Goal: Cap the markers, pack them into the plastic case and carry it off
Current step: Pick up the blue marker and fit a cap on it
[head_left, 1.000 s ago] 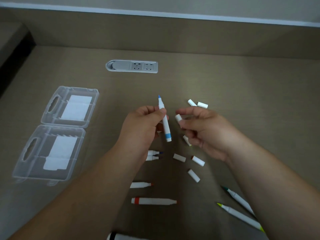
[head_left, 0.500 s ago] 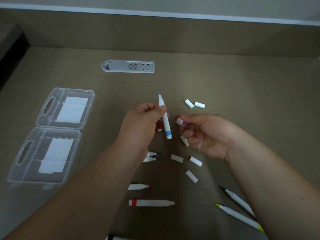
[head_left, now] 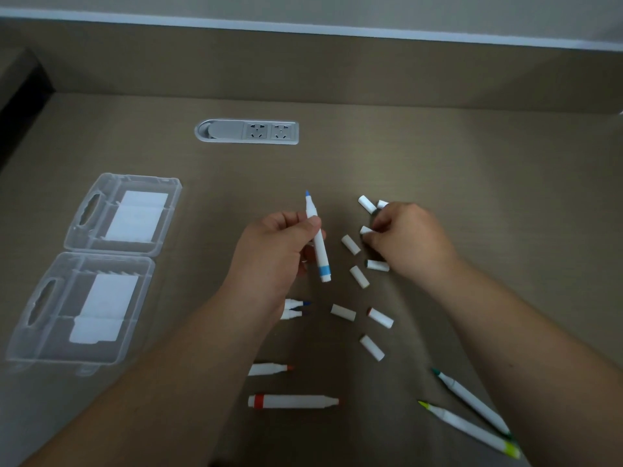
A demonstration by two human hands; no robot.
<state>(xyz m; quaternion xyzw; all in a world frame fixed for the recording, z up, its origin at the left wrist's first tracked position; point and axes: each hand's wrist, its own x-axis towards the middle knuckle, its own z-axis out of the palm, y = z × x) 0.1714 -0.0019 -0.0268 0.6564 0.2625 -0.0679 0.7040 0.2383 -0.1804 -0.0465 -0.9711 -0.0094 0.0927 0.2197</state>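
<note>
The left hand (head_left: 276, 244) is holding a blue marker (head_left: 317, 241) tight. The right hand (head_left: 409, 239) is pinching a white cap (head_left: 365, 229). No words are showing anywhere.

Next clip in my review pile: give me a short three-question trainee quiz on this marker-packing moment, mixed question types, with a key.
1. True or false: the blue marker in the left hand already wears its cap.
2. What does the right hand pinch? A) a white cap B) the green marker C) the plastic case
3. Fill in: the plastic case lies ____ on the table, holding no markers.

Key: 1 false, its blue tip is bare; 2 A; 3 open.
</note>
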